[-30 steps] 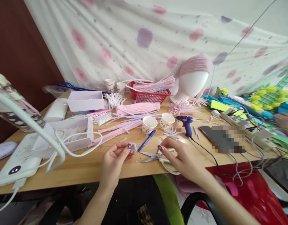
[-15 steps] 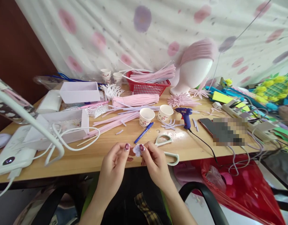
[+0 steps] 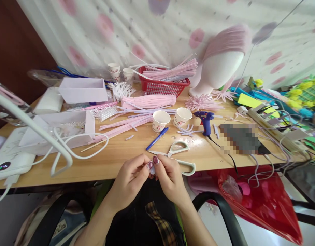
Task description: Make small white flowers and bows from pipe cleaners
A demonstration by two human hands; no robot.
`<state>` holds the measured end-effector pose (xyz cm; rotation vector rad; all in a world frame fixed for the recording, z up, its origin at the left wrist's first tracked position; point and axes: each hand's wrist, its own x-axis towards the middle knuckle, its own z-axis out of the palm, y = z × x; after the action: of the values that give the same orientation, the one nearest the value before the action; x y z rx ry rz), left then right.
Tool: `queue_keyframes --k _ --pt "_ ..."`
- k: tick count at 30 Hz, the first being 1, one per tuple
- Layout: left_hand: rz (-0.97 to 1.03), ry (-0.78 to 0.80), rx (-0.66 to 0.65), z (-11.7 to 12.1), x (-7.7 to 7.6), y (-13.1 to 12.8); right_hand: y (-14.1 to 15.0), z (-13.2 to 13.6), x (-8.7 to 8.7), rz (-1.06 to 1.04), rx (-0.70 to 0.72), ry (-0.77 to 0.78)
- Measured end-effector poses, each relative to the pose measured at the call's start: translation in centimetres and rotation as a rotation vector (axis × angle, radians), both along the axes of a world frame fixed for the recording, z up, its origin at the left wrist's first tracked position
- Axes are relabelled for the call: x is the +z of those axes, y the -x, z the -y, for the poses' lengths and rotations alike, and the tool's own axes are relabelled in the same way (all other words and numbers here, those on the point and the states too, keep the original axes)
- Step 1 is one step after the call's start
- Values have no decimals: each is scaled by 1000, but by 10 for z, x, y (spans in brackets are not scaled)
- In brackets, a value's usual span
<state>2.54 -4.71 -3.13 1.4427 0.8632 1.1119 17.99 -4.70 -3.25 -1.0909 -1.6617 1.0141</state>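
Between my two hands is a small pale lilac flower [image 3: 152, 169], apparently of fuzzy pipe cleaner, mostly covered by my fingertips. My left hand [image 3: 133, 182] pinches it from the left, thumb and fingers closed. From the right, my right hand [image 3: 170, 177] closes on it too, thumb on top. Just beyond the fingers lie scissors [image 3: 170, 153] with white handles, blades spread. A blue marker pen [image 3: 157, 138] rests behind them, beside a white paper cup [image 3: 161, 121]. A second cup [image 3: 182, 117] stands to its right, near a blue glue gun [image 3: 205, 122].
Pink pipe cleaners [image 3: 149, 101] lie in bundles across the table, some in a red basket [image 3: 162, 88]. A white mannequin head [image 3: 218, 70] stands at the back. White boxes [image 3: 83, 90] and a looping white cable [image 3: 103, 145] are at left; a power strip [image 3: 272, 128] is at right.
Both hands have drawn closer together around the lilac flower, which is now more hidden. They sit slightly nearer to me, and the scissors' blades now show. The camera view has tilted down slightly.
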Motion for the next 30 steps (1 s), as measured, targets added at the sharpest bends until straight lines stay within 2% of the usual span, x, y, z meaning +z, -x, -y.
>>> queue_keyframes --k 3,7,9,14,22,27,30 --pt "82 48 50 0 -6 -4 2 1 -7 -104 -26 47" --pt "79 127 295 -1 -14 -7 2 2 -17 -299 -51 162" --pt "62 152 364 -1 -16 -8 2 2 -20 -344 -59 180" --pt "125 185 268 6 -19 -7 5 0 -18 -360 -60 180" --pt "366 337 128 9 -25 -8 4 0 -16 -512 51 240" --pt "293 290 156 11 -23 -9 2 3 -18 -526 56 238" --pt "215 261 124 10 -18 -3 -4 1 -16 -436 68 214"
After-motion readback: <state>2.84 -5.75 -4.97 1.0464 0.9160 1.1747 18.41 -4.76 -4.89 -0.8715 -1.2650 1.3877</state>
